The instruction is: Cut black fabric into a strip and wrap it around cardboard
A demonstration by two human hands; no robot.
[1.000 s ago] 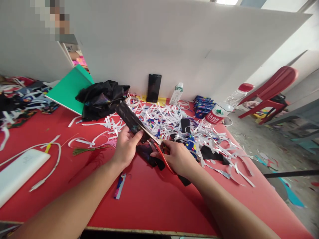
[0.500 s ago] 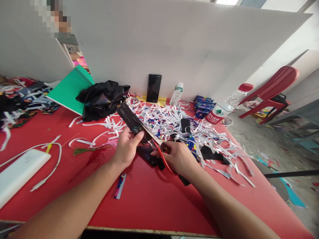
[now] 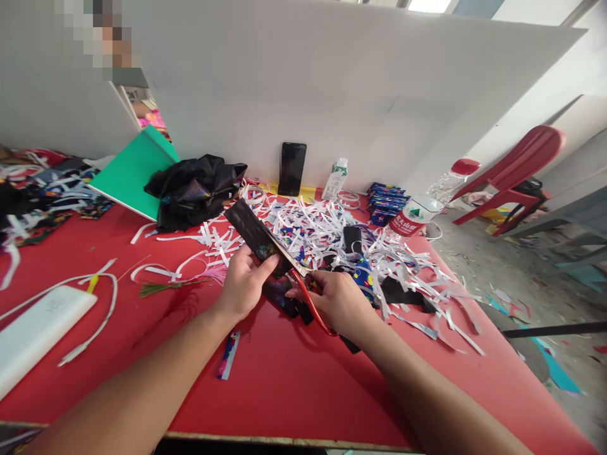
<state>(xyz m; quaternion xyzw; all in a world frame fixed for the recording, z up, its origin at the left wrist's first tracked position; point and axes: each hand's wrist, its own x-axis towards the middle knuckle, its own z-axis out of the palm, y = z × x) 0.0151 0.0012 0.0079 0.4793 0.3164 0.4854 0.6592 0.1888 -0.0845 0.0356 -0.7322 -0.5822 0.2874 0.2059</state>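
Note:
My left hand (image 3: 244, 281) pinches a strip of black fabric (image 3: 249, 229) with a small coloured print, thumb on top. In my right hand (image 3: 339, 297) are red-handled scissors (image 3: 310, 302), their blades lying along the fabric's right edge and pointing up and left. Whether the blades are fully closed I cannot tell. Beneath both hands lie dark printed fabric pieces (image 3: 279, 297), partly covered. Just beyond them spreads a heap of white strip offcuts (image 3: 310, 221) mixed with blue and black scraps. A small printed scrap (image 3: 229, 355) rests on the red table (image 3: 284, 392) nearer me.
A phone (image 3: 291, 169) leans on the white partition (image 3: 265, 82), beside a small carton (image 3: 336, 179). At right stand a bottle (image 3: 422, 212) and a stack of blue pieces (image 3: 385, 203). Crumpled black fabric (image 3: 196, 189), a green board (image 3: 137, 174) and a white power bank (image 3: 45, 332) are at left.
My left hand and the black strip have shifted slightly right and down. The scissors stay along the strip's edge, and the right hand has hardly moved.

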